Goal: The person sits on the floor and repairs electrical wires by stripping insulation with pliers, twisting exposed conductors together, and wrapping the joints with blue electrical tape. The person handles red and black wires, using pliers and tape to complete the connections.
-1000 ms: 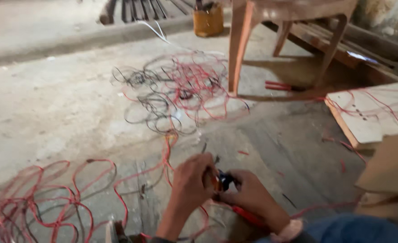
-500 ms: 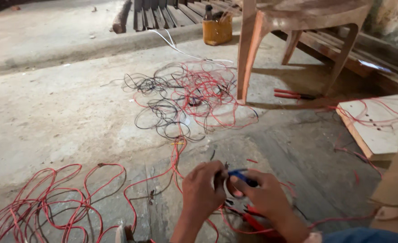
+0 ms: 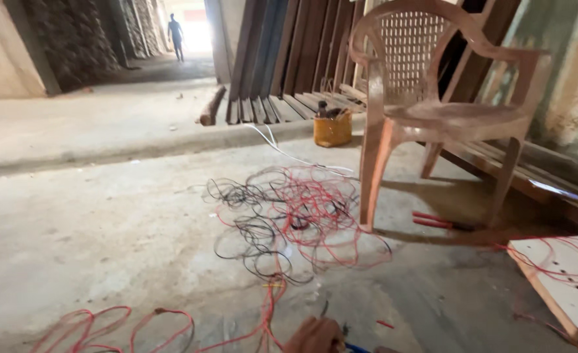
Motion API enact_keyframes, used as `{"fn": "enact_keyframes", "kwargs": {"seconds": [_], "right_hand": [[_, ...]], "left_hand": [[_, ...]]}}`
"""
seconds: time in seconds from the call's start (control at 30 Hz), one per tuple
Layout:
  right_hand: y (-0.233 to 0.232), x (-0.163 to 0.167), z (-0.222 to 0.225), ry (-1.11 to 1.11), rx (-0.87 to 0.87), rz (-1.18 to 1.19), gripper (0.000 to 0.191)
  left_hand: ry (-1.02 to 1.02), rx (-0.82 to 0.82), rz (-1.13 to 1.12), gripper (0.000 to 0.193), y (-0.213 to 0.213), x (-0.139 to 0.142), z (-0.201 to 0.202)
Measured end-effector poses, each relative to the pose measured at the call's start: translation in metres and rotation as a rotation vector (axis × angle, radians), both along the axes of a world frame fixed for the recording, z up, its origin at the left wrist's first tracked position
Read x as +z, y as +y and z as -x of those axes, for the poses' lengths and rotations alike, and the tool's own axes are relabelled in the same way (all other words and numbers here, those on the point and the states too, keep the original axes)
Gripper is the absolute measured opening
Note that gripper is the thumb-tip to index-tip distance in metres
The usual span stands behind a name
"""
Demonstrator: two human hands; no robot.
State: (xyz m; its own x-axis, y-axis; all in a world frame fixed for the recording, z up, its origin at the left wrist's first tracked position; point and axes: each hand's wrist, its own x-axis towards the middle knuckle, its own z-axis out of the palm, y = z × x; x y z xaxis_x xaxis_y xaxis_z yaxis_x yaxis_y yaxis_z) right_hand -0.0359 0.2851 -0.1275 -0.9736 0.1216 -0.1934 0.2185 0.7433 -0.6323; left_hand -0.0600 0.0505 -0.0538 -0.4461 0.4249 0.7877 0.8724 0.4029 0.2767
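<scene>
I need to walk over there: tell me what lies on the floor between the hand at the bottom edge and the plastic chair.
In the head view, a tangle of red and black wires lies on the concrete between the hand and the chair.

A tangle of wires (image 3: 289, 216) lies on the floor (image 3: 93, 229), just left of the chair (image 3: 433, 111). A bucket (image 3: 332, 129) stands behind the tangle, before leaning planks (image 3: 282, 52). A board (image 3: 563, 281) lies right of the tangle. The left hand (image 3: 315, 336) sits at the bottom edge, nearer than the tangle.
</scene>
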Motion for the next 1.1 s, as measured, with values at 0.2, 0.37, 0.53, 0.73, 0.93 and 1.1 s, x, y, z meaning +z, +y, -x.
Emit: {"fn": "enact_keyframes", "kwargs": {"seconds": [0.2,0.37,0.53,0.73,0.93,1.1], "right_hand": [[0.011,0.013,-0.021,0.531,-0.385,-0.153,0.03],[-0.003,0.057,-0.047,0.186,-0.311,0.186,0.031],[-0.044,0.081,-0.072,0.017,-0.248,0.692,0.033],[0.0,0.066,-0.08,0.263,-0.039,0.891,0.042],[0.009,0.013,-0.03,0.122,0.067,0.116,0.031],[-0.004,0.022,-0.024,0.356,-0.121,0.059,0.019]], "left_hand": [[-0.681,-0.016,0.043,0.019,-0.002,0.018,-0.028],[-0.367,-0.041,-0.151,0.007,-0.005,0.042,-0.039],[-0.462,0.154,0.112,0.018,-0.016,0.03,-0.031],[0.045,-0.017,0.22,0.019,0.01,-0.016,-0.014],[-0.061,-0.234,-0.072,0.008,0.017,-0.045,0.016],[-0.408,-0.172,0.129,0.008,0.023,-0.044,0.021]]}}
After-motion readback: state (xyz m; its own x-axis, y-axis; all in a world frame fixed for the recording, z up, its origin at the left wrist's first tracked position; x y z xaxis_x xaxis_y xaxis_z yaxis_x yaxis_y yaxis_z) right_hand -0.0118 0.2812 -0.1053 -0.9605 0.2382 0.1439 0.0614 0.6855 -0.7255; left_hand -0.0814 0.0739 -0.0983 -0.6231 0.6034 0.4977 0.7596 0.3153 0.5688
